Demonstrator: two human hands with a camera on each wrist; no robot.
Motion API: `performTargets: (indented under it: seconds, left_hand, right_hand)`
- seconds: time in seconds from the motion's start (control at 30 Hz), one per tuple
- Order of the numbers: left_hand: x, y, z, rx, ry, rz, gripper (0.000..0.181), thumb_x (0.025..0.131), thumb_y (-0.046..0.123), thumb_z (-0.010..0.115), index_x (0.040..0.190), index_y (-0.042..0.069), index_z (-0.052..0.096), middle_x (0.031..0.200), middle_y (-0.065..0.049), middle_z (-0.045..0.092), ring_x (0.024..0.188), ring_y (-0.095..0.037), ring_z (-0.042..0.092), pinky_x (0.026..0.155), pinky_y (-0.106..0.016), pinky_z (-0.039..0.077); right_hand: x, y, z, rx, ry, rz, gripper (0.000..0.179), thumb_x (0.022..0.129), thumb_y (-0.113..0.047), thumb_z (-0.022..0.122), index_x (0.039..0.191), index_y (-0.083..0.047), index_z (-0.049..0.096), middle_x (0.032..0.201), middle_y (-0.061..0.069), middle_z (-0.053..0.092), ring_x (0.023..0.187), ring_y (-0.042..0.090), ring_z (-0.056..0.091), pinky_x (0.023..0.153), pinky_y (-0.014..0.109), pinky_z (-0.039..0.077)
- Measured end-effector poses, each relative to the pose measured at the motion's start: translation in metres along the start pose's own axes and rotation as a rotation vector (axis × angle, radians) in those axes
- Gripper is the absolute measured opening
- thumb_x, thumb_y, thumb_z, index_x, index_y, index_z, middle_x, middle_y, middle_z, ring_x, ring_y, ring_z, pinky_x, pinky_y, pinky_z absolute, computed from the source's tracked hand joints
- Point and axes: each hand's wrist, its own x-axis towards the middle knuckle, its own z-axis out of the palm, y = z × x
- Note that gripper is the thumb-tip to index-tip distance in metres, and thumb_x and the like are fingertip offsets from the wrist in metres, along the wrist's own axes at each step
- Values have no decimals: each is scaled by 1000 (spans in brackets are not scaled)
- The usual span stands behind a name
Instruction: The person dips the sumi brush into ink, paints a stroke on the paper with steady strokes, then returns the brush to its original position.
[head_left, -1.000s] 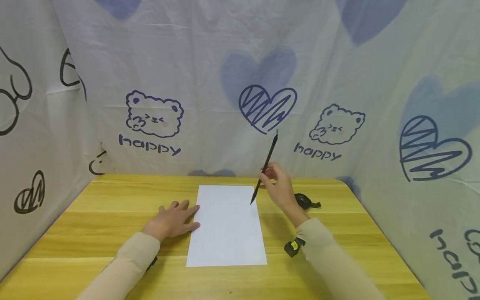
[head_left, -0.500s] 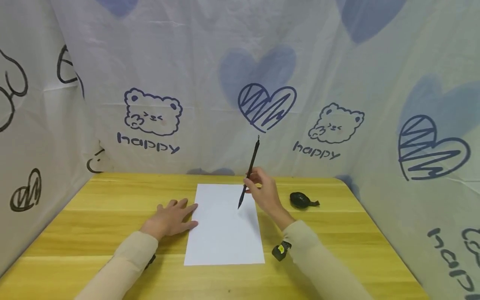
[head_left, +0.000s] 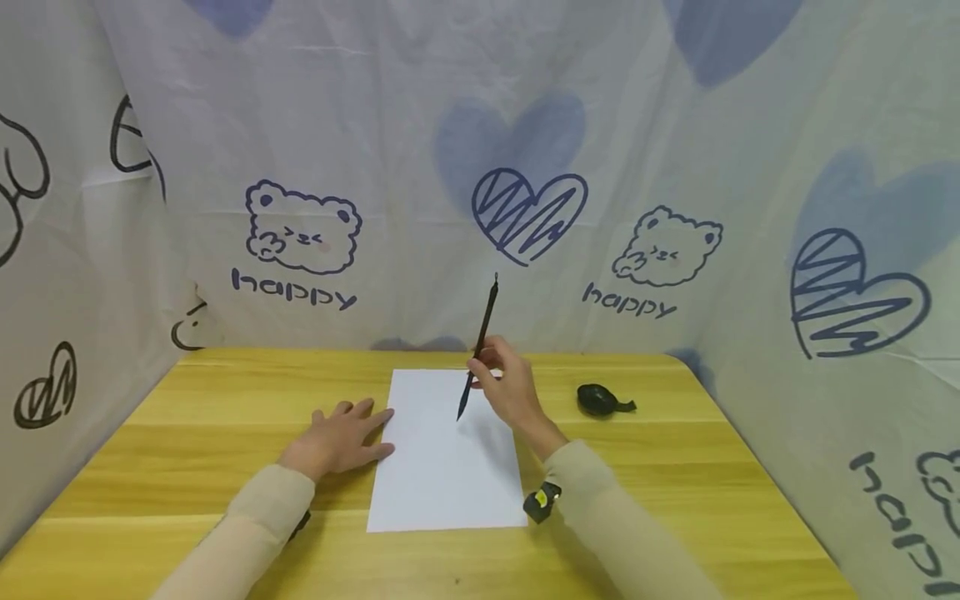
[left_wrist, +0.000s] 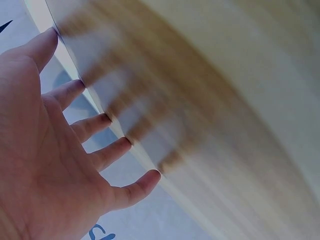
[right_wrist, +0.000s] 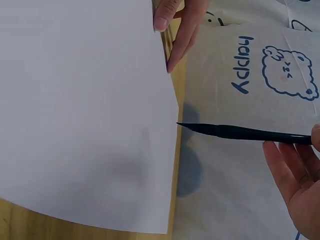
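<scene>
A plain white sheet of paper [head_left: 442,475] lies on the wooden table. At its left edge rests my left hand [head_left: 337,442], fingers spread, with thumb and index fingertip on the paper's margin. The left wrist view shows this hand [left_wrist: 60,140] with its fingertips down on the surface. My right hand [head_left: 510,383] pinches a black ink brush [head_left: 483,329] by its shaft. The brush slants, its dark pointed tip down over the upper middle of the paper. In the right wrist view the brush [right_wrist: 240,132] is held between thumb and fingers, its tip apart from the sheet.
To the right of the paper sits a small black dish with a handle [head_left: 597,400]. The wooden table [head_left: 187,467] reaches back to a white cloth [head_left: 420,275] printed with hearts and bears, which also hangs at both sides.
My right hand has carried the brush leftward, from the paper's right edge to over its upper middle. The black dish has come fully into sight. My left hand has stayed in place.
</scene>
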Motion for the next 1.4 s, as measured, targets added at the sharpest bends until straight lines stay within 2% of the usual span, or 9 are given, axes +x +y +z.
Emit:
performTargets:
  seconds: [0.1, 0.2, 0.4, 0.5, 0.73, 1.0, 1.4]
  left_hand:
    - [-1, 1, 0, -4, 4, 5, 74, 99, 60, 55, 158, 18, 43, 164, -23, 36, 145, -54, 37, 107, -85, 25]
    - [-1, 1, 0, -6, 6, 5, 73, 100, 60, 55, 158, 18, 42, 164, -23, 36, 146, -54, 37, 108, -85, 25]
    - [0, 1, 1, -3, 11, 1, 73, 99, 60, 56, 158, 17, 43, 164, -23, 37, 145, -54, 37, 108, -85, 24]
    - [-2, 1, 3, -2, 10, -1, 73, 99, 60, 56, 158, 17, 43, 164, -23, 37, 145, -55, 37, 108, -85, 24]
    - [-2, -1, 4, 7, 21, 1, 73, 100, 61, 54, 158, 18, 43, 164, -23, 37, 145, -54, 38, 107, -85, 26]
    - [2, 0, 0, 14, 10, -12, 73, 100, 62, 52, 159, 20, 41, 165, -23, 35, 147, -54, 36, 109, -85, 23]
    - [3, 0, 3, 37, 0, -32, 75, 99, 65, 53, 159, 21, 42, 165, -22, 36, 147, -53, 36, 109, -85, 25]
  right_hand:
    - [0, 1, 1, -12, -2, 7, 15, 97, 1, 67, 111, 4, 63, 96, 28, 69, 89, 42, 72, 71, 39, 65]
    - [0, 1, 2, -13, 0, 12, 16, 98, 1, 66, 112, 6, 62, 97, 29, 69, 90, 41, 72, 72, 41, 65]
    - [1, 4, 7, -39, 2, -40, 15, 97, 3, 65, 111, 8, 60, 94, 23, 69, 85, 32, 72, 69, 36, 65]
    - [0, 4, 11, -43, -2, -36, 15, 97, 4, 65, 111, 8, 60, 95, 23, 69, 86, 33, 72, 69, 32, 65]
    - [0, 0, 17, -8, -19, 14, 14, 98, 1, 65, 112, 3, 63, 99, 27, 70, 92, 40, 72, 76, 46, 65]
    - [2, -2, 21, -12, -12, 14, 14, 98, 0, 66, 111, 2, 63, 98, 26, 69, 91, 37, 72, 73, 37, 65]
    - [0, 0, 30, 29, -18, -2, 14, 97, 2, 66, 110, 3, 62, 97, 29, 69, 89, 42, 72, 73, 43, 65]
